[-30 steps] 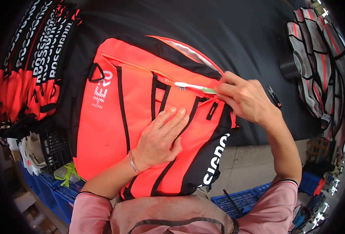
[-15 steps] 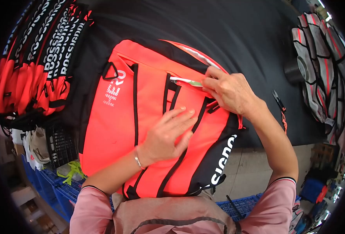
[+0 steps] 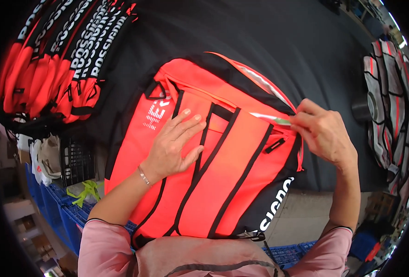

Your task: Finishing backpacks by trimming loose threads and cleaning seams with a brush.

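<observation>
A bright red-orange backpack (image 3: 241, 171) with black trim lies in front of me on the black-covered table. My left hand (image 3: 174, 145) rests on its panel, fingers stretched out, beside a black-edged strap. At the bag's upper right, my right hand (image 3: 324, 131) pinches the end of a thin white-and-green strip (image 3: 283, 122). This strip comes out from behind the wide red strap (image 3: 241, 143); what it is cannot be made out. Above it, a curved opening (image 3: 260, 81) shows a silvery lining. The right fingertips partly cover the strip's end.
Several red-and-black bags (image 3: 52, 83) are stacked at the far left. Grey bags with red stripes (image 3: 389, 106) stand along the right edge. Below left are a black crate (image 3: 77, 164), blue crates (image 3: 52, 207) and a yellow-green strap (image 3: 85, 191).
My right hand has moved right, with the strip's end still in its fingers. My left hand has slid to the left across the panel. Snips seen on the right before no longer show.
</observation>
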Demonstrator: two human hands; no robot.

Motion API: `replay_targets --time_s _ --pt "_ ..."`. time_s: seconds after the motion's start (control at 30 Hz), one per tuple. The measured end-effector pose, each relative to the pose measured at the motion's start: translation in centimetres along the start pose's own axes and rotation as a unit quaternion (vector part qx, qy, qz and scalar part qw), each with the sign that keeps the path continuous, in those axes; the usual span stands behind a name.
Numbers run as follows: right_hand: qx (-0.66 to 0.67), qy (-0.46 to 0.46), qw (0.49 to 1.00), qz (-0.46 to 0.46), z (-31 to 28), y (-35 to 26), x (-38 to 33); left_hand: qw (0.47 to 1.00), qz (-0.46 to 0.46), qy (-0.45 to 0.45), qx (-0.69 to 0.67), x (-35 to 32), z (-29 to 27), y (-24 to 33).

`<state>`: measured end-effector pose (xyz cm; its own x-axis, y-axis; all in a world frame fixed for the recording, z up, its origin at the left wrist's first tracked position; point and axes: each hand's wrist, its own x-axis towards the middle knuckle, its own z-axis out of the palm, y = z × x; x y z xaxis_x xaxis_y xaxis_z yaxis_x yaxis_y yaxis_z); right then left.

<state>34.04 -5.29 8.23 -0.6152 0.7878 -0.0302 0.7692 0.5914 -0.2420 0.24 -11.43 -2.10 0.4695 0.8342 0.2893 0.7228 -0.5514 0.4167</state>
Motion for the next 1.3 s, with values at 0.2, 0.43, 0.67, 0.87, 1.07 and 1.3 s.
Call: replay_targets --time_s 0.2,0.43,0.67,0.87,1.07,1.3 --pt "0.125 0.042 0.991 -0.029 5.1 0.3 4.3 0.998 -0.014 -0.001 -0.066 0.3 0.6 -0.8" --pt "0.158 -0.011 0.981 -0.111 6.5 2.4 9.4 0.990 -0.043 0.003 -0.132 2.2 0.1 -1.8" --pt "0.167 0.012 0.977 -0.130 8.0 1.9 13.2 0.987 -0.057 -0.007 -0.149 2.4 0.3 -2.8" --pt "0.149 -0.003 0.980 -0.130 6.4 2.5 11.8 0.988 -0.037 -0.010 -0.151 2.7 0.0 -2.5" --pt "0.169 0.016 0.975 -0.145 7.3 2.3 13.9 0.989 -0.039 -0.015 -0.139 2.6 0.2 -3.1" --pt "0.176 0.013 0.973 -0.147 7.4 1.7 15.0 0.990 -0.026 -0.007 -0.141 3.0 0.5 -2.7"
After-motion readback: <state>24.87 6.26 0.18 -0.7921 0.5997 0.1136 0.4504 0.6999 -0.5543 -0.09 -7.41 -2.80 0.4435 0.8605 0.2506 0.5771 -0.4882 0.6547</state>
